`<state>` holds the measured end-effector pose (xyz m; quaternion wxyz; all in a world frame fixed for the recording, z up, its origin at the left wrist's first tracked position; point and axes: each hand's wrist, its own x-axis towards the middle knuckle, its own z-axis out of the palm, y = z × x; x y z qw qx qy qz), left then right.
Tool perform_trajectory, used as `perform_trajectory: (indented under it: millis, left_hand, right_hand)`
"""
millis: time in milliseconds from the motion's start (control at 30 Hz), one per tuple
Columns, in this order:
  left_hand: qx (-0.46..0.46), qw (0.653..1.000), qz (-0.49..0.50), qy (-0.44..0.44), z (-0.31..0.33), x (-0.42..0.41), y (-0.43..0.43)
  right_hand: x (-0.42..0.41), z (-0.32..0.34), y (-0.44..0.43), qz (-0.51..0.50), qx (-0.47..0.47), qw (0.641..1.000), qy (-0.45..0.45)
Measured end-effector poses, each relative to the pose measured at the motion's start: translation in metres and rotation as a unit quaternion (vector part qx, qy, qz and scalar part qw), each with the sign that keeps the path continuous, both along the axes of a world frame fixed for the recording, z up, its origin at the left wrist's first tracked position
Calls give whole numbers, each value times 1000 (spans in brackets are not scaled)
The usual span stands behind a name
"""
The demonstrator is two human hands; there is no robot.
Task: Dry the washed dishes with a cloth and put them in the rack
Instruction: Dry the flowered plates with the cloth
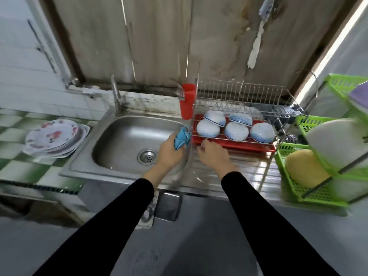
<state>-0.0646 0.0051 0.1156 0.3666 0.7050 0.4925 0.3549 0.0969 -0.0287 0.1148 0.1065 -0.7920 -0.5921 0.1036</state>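
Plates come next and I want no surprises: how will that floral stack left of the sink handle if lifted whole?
The floral plates sit unevenly, rims offset, so they would probably slide against each other. Their glossy faces suggest a slippery grip if wet. Several deep, likely heavy for one hand; the left hand grips the blue cloth.
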Motion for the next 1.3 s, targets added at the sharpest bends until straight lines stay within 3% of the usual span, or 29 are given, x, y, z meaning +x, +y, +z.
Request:
perform_trajectory:
  millis: [133, 333, 600, 1000, 1300]
  left_hand:
    - [-27, 998, 29, 50, -15, -88, 4]
    - [-42, 989, 121, 70, -31, -219, 0]
    - [-63, 972, 217, 70, -43, -366, -5]
    - [-92, 944, 318, 4, -66, -482, 40]
    - [-102, 952, 288, 3, -77, -550, 154]
  right_hand:
    - [-86, -18, 18, 86, -49, 995, -10]
    - [-208, -37, 38, 133, -81, 988, 14]
    - [-350, -46, 68, 228, -69, 971, 14]
    - [-482, -50, 147, 308, -64, 949, -9]
    - [-545, -96, 266, 289, -85, 953, 24]
